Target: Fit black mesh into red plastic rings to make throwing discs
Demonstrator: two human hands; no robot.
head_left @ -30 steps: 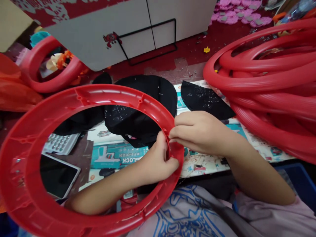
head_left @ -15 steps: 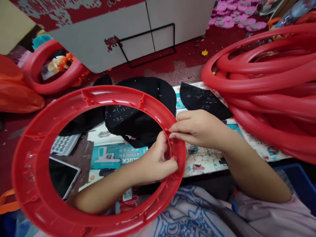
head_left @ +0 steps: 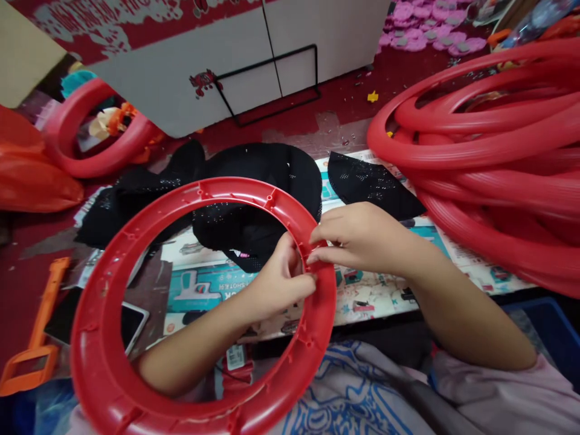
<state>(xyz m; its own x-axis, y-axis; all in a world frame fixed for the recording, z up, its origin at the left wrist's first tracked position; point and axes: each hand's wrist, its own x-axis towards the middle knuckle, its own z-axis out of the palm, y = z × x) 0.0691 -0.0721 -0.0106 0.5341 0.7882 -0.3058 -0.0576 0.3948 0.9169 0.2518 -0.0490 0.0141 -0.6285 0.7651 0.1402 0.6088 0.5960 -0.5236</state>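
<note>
I hold a large red plastic ring (head_left: 104, 338) tilted over my lap, its ribbed inner side facing me. My left arm passes through the ring's hole, and my left hand (head_left: 283, 281) pinches the ring's right rim from inside. My right hand (head_left: 362, 238) is closed in a pinch on the same spot of the rim from outside, fingertips meeting those of the left hand. Whatever small part sits between the fingertips is hidden. Black mesh fabric pieces (head_left: 267, 181) lie on the table just beyond the ring.
A tall stack of red rings (head_left: 489, 157) fills the right side. Another red ring (head_left: 90, 151) and an orange bag (head_left: 31, 181) lie at the left. A tablet (head_left: 131, 317) and an orange plastic tool (head_left: 36, 338) lie lower left. A white cabinet (head_left: 235, 54) stands behind.
The ring has shifted right and swung down, appearing smaller. Both hands stayed pinched on its right rim. More of the black fabric and an orange tool have come into sight at the left.
</note>
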